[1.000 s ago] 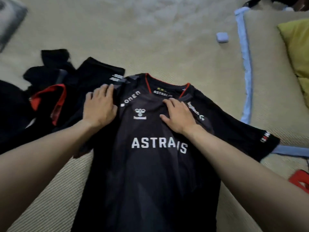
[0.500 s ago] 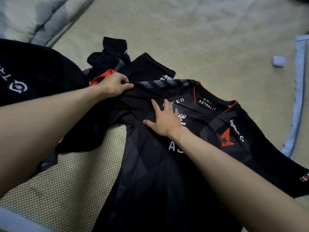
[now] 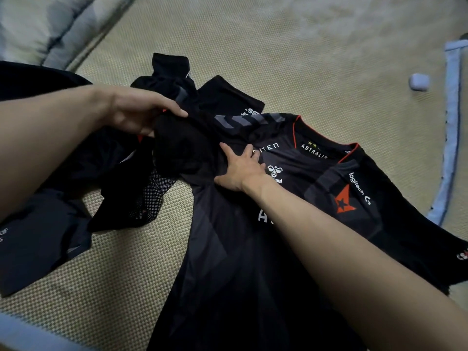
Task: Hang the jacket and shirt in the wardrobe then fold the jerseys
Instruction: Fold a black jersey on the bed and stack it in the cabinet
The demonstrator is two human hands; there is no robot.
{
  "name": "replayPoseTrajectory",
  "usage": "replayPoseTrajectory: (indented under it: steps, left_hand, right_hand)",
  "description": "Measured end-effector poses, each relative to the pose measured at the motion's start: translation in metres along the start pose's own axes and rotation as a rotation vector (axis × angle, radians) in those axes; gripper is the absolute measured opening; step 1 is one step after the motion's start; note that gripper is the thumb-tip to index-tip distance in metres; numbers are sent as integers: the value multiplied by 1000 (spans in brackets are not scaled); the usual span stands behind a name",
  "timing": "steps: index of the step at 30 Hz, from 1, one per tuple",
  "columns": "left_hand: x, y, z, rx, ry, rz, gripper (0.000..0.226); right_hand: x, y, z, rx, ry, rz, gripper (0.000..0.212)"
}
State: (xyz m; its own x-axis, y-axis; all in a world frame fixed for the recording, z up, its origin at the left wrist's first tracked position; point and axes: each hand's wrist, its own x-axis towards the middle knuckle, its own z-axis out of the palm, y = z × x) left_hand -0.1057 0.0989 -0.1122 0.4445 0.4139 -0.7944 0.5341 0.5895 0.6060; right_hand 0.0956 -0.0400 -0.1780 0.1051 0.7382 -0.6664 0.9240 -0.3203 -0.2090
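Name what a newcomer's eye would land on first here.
A black jersey with an orange star lies spread across the woven mat, filling the middle. The right hand presses flat on its chest while the left hand grips its bunched sleeve. More dark clothes lie heaped at left.

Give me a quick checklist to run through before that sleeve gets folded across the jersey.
1. Left hand grips the sleeve: ok, fingers curl round the bunched fabric.
2. Right hand pins the jersey: ok, fingers spread flat on the chest.
3. Jersey lies flat on the mat: ok over the front; the bottom hem is out of view, cannot tell.
4. Sleeve free of the other clothes: cannot tell, black fabric overlaps there.
5. Far sleeve spread out: ok.
6. Small white case clear of the jersey: ok, it sits apart.
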Motion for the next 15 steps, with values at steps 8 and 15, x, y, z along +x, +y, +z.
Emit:
replayPoseTrajectory:
  steps: [8,15]
  left_hand:
    - [19,-9,-2,196,654,214,28]
    - [6,27,52,57,150,187,7]
  right_hand:
    - [-3,3,4,76,6,14,94]
    - [-32,-21,1,982,222,-210,94]
